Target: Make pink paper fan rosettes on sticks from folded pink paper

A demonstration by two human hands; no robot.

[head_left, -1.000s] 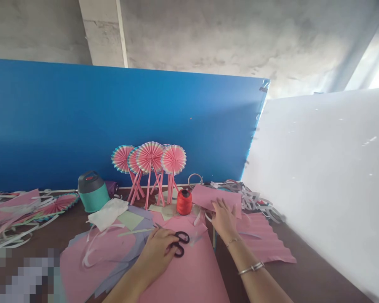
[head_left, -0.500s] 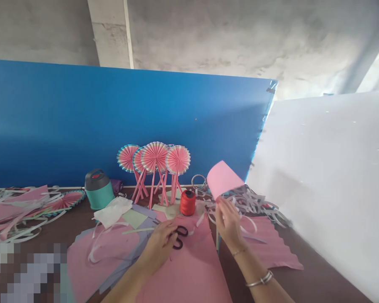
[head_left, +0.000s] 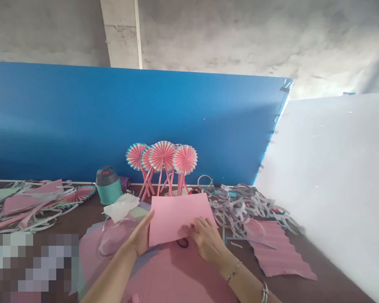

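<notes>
With the pink sheet [head_left: 173, 214] as the centre of the clock, the left hand [head_left: 140, 238] is at about eight o'clock, narrow and gripping the sheet's left edge, thumb along that side. The right hand [head_left: 206, 240] lies at about four o'clock, fingers half curled over the sheet's lower right part; whether it pinches the paper or only rests against it, I cannot tell. The sheet is tilted, its face toward the wearer. At six o'clock, just under its lower edge, one black scissor loop [head_left: 187, 243] shows on a larger pink sheet [head_left: 180, 280] spread on the brown table [head_left: 306, 256]. Pleated paper fans [head_left: 163, 156] stand on crossed pink sticks near twelve, before a blue panel [head_left: 177, 105]. A teal container [head_left: 109, 191] with a dark lid is at ten o'clock, a crumpled white cloth or tissue [head_left: 121, 207] touching or just beside it. Tangled pale strips [head_left: 240, 206] heap between two and three; a rippled pink sheet [head_left: 278, 252] lies between three and four.
</notes>
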